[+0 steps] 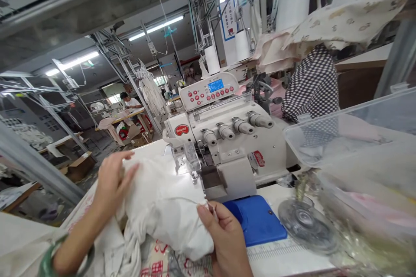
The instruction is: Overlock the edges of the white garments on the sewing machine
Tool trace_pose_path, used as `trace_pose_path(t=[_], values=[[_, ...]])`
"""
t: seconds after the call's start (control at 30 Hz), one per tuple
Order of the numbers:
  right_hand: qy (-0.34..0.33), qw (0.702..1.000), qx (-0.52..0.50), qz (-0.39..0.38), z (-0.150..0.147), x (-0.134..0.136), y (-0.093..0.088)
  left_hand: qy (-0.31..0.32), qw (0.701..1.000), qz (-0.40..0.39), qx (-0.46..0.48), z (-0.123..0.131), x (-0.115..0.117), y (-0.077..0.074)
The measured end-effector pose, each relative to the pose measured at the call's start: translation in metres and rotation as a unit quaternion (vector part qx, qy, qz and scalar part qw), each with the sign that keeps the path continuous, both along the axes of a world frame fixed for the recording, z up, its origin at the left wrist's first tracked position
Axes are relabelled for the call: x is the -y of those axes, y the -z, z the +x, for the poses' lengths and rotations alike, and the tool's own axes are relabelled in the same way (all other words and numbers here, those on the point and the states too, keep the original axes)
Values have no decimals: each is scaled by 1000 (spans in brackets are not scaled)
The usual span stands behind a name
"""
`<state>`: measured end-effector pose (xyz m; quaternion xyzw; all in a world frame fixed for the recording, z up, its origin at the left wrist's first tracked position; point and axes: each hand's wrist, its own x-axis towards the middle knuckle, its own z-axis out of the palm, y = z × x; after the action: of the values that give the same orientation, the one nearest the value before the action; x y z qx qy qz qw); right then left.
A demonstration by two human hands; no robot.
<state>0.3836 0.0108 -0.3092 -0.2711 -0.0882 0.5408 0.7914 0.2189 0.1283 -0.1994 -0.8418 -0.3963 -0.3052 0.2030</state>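
Observation:
A bunched white cloth [162, 207] lies on the sewing table [269, 259], just in front of the white overlock sewing machine [224, 147]. My left hand [112, 179] grips the cloth's left side, with its fingers curled over the top. My right hand [225, 240] pinches a thin edge or thread of the cloth between finger and thumb, close to the blue pad [256, 220]. The machine's presser foot [186, 158] stands a little beyond the cloth, which does not appear to be under it. A green bangle [52, 259] circles my left wrist.
A clear plastic bin [354, 138] stands at the right, beside a transparent spool disc [305, 225]. Thread cones [212, 59] stand above the machine. Printed fabric [341, 17] hangs at upper right. A person [130, 101] works at a far table among metal racks.

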Motion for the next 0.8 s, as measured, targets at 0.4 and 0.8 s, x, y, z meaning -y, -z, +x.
trace_pose_path(t=[0.4, 0.8], values=[[-10, 999, 2, 33, -7, 7, 2, 46, 887, -357, 289, -40, 30, 48], [-11, 999, -22, -24, 0, 3, -6, 15, 945, -281, 167, -16, -16, -24]])
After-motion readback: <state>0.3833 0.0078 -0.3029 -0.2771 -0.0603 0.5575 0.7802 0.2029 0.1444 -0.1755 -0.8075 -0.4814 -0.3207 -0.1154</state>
